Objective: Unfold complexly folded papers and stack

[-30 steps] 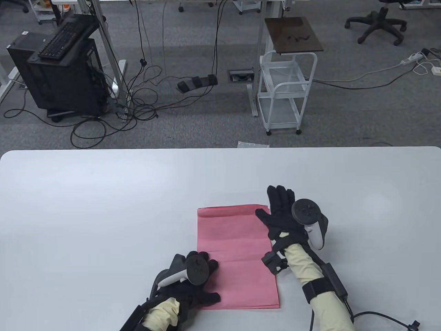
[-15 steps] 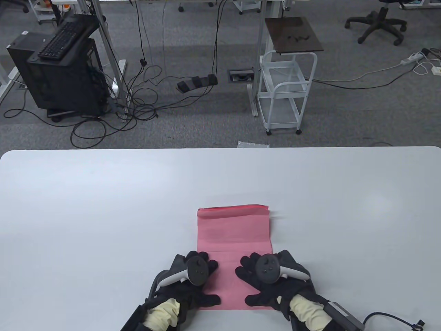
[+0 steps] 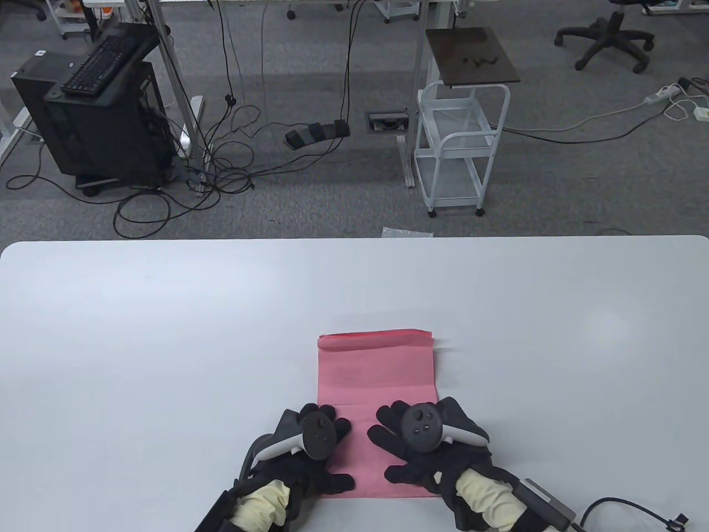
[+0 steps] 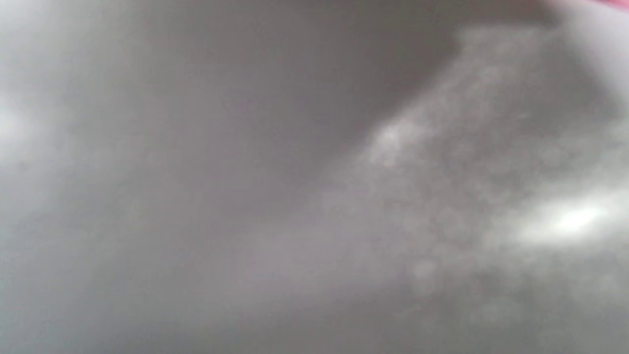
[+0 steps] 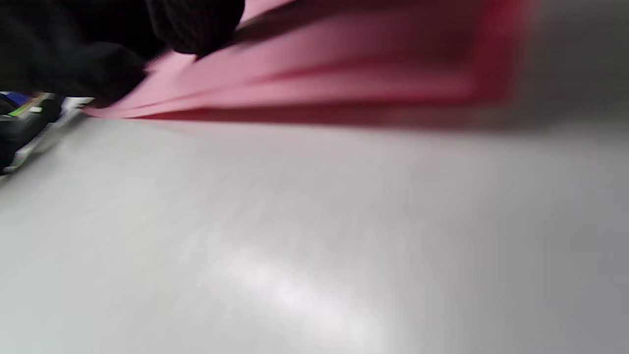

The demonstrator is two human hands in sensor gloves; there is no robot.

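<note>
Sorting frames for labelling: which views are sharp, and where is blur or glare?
Table view: sharp, pink paper clear. Left wrist view: wholly defocused grey, bright glare patch at right. Right wrist view: blurred, paper smeared, soft glare streak on table.

Right wrist view — heavily blurred, camera low over the table (image 5: 304, 236), whose pale grey surface fills the lower two thirds. Pink paper (image 5: 344, 73) is seen lying flat on it across the upper part, with a darker crease line along its length. Black gloved fingers (image 5: 196, 24) are seen at upper left, resting on the paper — no curl can be made out.
</note>
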